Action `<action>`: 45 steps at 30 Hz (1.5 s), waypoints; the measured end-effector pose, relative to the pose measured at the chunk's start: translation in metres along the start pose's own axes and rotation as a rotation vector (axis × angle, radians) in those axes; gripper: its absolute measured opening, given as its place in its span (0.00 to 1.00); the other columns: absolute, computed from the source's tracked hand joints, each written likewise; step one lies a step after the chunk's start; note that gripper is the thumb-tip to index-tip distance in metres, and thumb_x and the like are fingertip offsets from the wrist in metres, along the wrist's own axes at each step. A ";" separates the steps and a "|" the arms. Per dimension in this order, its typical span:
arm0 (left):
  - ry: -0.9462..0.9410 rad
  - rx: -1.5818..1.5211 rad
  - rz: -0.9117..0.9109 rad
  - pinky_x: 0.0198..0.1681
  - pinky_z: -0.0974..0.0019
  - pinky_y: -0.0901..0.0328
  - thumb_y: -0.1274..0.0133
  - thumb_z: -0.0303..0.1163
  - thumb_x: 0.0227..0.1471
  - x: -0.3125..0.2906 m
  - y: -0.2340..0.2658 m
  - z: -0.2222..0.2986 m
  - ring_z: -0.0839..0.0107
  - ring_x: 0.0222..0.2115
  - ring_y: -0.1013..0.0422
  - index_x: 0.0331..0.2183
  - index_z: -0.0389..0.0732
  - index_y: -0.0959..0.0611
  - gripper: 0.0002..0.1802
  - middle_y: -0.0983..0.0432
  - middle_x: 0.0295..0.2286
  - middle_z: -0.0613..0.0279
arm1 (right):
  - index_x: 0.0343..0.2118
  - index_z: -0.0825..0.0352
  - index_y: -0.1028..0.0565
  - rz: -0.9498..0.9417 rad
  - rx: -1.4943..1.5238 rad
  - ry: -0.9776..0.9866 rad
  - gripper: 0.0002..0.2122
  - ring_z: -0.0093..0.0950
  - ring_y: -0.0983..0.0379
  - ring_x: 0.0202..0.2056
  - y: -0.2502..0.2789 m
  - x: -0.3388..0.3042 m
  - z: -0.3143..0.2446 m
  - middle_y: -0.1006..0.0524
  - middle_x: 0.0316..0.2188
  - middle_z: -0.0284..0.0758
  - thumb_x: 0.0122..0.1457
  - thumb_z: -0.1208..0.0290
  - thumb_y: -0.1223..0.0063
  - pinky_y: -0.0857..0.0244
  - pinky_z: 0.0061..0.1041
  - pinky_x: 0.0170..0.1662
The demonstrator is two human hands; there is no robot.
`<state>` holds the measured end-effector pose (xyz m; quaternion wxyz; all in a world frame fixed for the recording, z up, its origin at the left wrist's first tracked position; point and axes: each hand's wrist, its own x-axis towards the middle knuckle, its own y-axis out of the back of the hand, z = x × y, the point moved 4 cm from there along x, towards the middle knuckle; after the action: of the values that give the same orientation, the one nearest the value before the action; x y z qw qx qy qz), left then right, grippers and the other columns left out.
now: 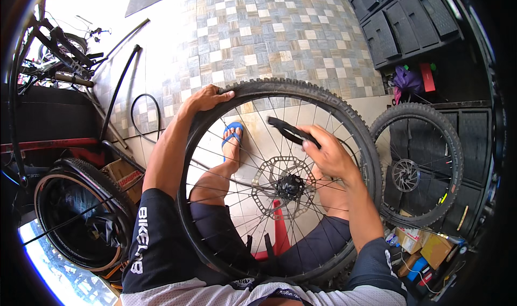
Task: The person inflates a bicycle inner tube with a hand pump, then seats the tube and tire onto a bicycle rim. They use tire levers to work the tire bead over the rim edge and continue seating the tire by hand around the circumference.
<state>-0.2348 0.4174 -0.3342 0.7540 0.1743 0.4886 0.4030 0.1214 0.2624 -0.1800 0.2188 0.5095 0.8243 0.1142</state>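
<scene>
A bicycle wheel with a knobby black tyre (pixel 318 93) stands tilted over my lap and between my legs. Its spokes spread from a black hub (pixel 291 187) with a metal disc brake rotor (pixel 256 171) around it. My left hand (pixel 207 97) grips the tyre at its upper left, the thumb lying along the edge. In my right hand (pixel 328 152) is a black plier-shaped tool (pixel 285 129) with a long gap between its two arms. It is held above the spokes, apart from the tyre; the fingertips are partly hidden.
To the right, a second wheel (pixel 455 160) leans against black drawers (pixel 412 23). Small boxes (pixel 436 250) lie below it. At left are more wheels and tyres (pixel 81 171), a black hose (pixel 132 109) and bikes (pixel 59 53). A red stand (pixel 280 230) shows through the spokes.
</scene>
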 end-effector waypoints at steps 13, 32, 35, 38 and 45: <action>0.002 -0.292 -0.015 0.26 0.62 0.31 0.38 0.66 0.56 0.010 -0.023 -0.014 0.71 0.21 0.24 0.27 0.36 0.14 0.36 0.21 0.20 0.59 | 0.58 0.60 0.23 0.112 -0.524 -0.035 0.23 0.47 0.20 0.43 -0.048 0.114 0.036 0.20 0.43 0.46 0.61 0.60 0.37 0.26 0.43 0.46; -0.009 -0.174 0.028 0.33 0.57 0.30 0.41 0.69 0.55 -0.003 -0.005 0.005 0.66 0.25 0.23 0.31 0.36 0.11 0.39 0.20 0.22 0.54 | 0.64 0.65 0.30 0.108 -0.811 0.036 0.23 0.44 0.17 0.28 -0.096 0.115 0.024 0.22 0.36 0.45 0.66 0.72 0.49 0.21 0.45 0.31; 0.007 -0.190 0.005 0.35 0.56 0.29 0.39 0.69 0.53 -0.003 -0.005 0.006 0.62 0.27 0.20 0.32 0.32 0.11 0.41 0.18 0.24 0.49 | 0.65 0.68 0.31 0.088 -0.855 0.065 0.25 0.43 0.17 0.26 -0.104 0.115 0.023 0.22 0.36 0.45 0.64 0.75 0.51 0.21 0.43 0.29; 0.025 -0.185 0.005 0.35 0.56 0.29 0.39 0.69 0.53 -0.002 -0.005 0.005 0.61 0.28 0.19 0.33 0.31 0.11 0.42 0.17 0.25 0.46 | 0.65 0.70 0.32 0.070 -0.889 0.091 0.26 0.41 0.17 0.26 -0.111 0.117 0.019 0.23 0.36 0.46 0.63 0.77 0.52 0.21 0.41 0.28; 0.042 -0.152 0.017 0.35 0.55 0.29 0.41 0.72 0.53 -0.001 -0.007 -0.002 0.61 0.27 0.20 0.32 0.31 0.11 0.44 0.18 0.24 0.46 | 0.64 0.73 0.32 0.091 -0.867 0.113 0.25 0.40 0.18 0.24 -0.120 0.126 0.018 0.24 0.35 0.46 0.62 0.78 0.52 0.21 0.40 0.27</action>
<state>-0.2337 0.4122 -0.3396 0.7513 0.1122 0.4706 0.4488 -0.0136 0.3194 -0.2761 0.3617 0.3994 0.6875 0.4868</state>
